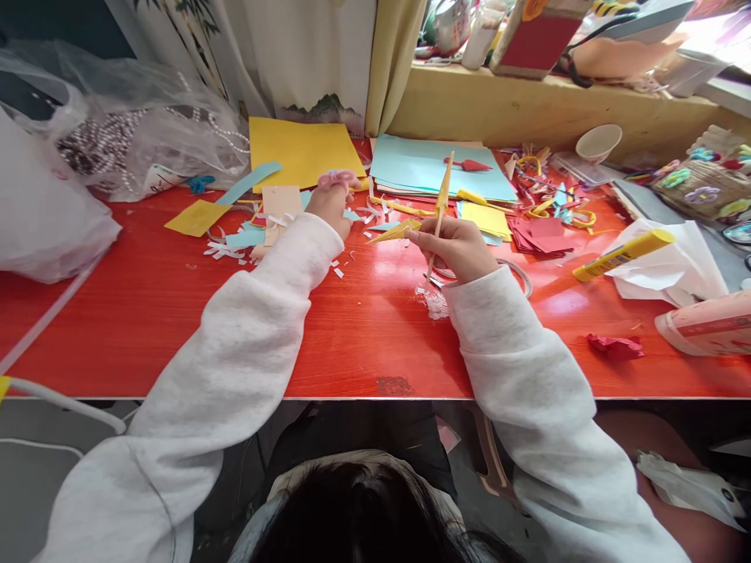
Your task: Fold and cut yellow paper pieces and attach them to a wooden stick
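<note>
My right hand (461, 246) is closed in a pinch around a thin wooden stick (437, 227). Yellow paper is wrapped in a narrow pointed shape (444, 188) along the stick's upper part. A folded, pointed yellow paper piece (396, 232) juts out leftward at the same fingertips. Beneath the stick's lower end lies a crumpled clear scrap (436, 303) on the red table (364, 344). My left hand (329, 207) reaches forward, its fingers closed at a small pink thing with some blue (337, 178); the fingertips are partly hidden, and the thing's kind is unclear.
Yellow sheets (305, 148) and light blue sheets (422, 164) lie at the back, with paper scraps (235, 242) before them. To the right are red paper squares (540, 234), a yellow glue stick (625, 254), and a pink bottle (704, 324). Plastic bags (47, 195) fill the left.
</note>
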The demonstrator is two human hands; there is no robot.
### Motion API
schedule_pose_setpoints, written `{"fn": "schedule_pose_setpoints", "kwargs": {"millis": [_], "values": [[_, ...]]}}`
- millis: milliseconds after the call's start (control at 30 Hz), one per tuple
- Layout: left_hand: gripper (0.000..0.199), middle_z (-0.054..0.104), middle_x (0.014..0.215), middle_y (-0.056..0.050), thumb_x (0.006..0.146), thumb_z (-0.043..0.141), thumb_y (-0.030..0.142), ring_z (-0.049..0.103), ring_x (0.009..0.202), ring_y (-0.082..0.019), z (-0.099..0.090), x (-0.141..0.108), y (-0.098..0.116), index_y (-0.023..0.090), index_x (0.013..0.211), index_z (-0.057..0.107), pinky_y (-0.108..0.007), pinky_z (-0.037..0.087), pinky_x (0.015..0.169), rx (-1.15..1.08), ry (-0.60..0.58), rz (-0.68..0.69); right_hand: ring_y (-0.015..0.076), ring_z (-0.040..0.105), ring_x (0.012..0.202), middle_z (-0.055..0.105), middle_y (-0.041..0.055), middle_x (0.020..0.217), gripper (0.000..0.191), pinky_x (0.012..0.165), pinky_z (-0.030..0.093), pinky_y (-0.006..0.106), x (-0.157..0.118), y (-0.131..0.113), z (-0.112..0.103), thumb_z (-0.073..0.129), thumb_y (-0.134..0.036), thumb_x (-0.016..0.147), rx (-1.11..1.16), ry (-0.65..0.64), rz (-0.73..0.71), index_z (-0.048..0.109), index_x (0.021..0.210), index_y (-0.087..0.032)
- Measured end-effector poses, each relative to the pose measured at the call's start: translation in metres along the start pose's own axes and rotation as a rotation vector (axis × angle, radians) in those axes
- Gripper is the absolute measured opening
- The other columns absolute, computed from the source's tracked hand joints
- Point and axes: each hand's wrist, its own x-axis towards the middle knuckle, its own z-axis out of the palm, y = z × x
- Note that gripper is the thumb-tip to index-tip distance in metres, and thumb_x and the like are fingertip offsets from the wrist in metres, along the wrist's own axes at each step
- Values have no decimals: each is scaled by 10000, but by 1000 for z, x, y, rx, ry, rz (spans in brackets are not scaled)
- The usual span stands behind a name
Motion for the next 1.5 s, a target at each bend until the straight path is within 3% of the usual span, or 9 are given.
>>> {"fn": "schedule_pose_setpoints", "kwargs": {"millis": [167,333,567,733,1000,1167,1267,1433,1500], "values": [[149,658,754,-16,745,520,117,571,970,-177,1,-6,5,182,785,648,-341,398,947,-2,-106,-23,15,306,356,421,-62,438,305,334,164,189,3,6,-1,760,-346,613,98,44,13,527,589,-150],[116,683,837,1,666,673,182,551,1025,-161,10,-14,18,189,782,678,-336,377,990,-281,-285,33,17,278,328,404,-79,445,348,317,136,201,8,13,2,767,-408,582,233,141,13,516,661,-180],[105,655,686,-4,721,647,155,638,714,-121,30,-25,33,123,821,641,-279,513,739,-683,-191,-64,31,300,340,417,-98,479,486,328,154,210,8,20,14,761,-463,563,299,147,-18,503,890,-213],[101,687,737,0,680,667,63,658,716,-109,32,-26,34,108,768,643,-295,526,810,-876,-166,-106,27,281,327,402,-101,467,455,327,140,214,5,17,19,762,-456,558,347,166,-13,483,821,-210],[63,672,718,-4,719,634,98,652,735,-126,32,-25,32,125,775,650,-335,504,834,-665,-177,-49,28,245,313,345,-112,454,386,320,137,221,4,13,20,704,-455,654,309,176,-13,411,749,-221],[150,684,853,-16,712,578,58,618,952,-170,25,-26,29,149,798,660,-324,433,954,-209,-185,26,21,248,310,372,-107,447,353,315,137,213,5,12,17,721,-391,641,350,214,-13,424,709,-213],[78,675,925,-42,731,603,171,584,1021,-223,22,-24,25,154,769,668,-359,414,964,-47,-195,6,19,267,301,396,-107,438,375,311,141,206,5,13,17,746,-374,606,393,225,-4,421,689,-207],[339,644,987,-52,713,657,248,572,1039,-215,14,-14,14,194,1045,622,-351,440,915,-128,-39,-20,15,266,295,411,-114,421,361,303,135,198,6,13,18,754,-353,598,414,226,22,454,723,-195],[260,646,925,-79,747,624,379,515,1138,-242,8,-9,11,155,870,675,-376,384,995,-154,51,-79,15,278,290,432,-109,414,344,298,142,196,6,13,17,752,-328,603,430,247,22,458,718,-190]]}}
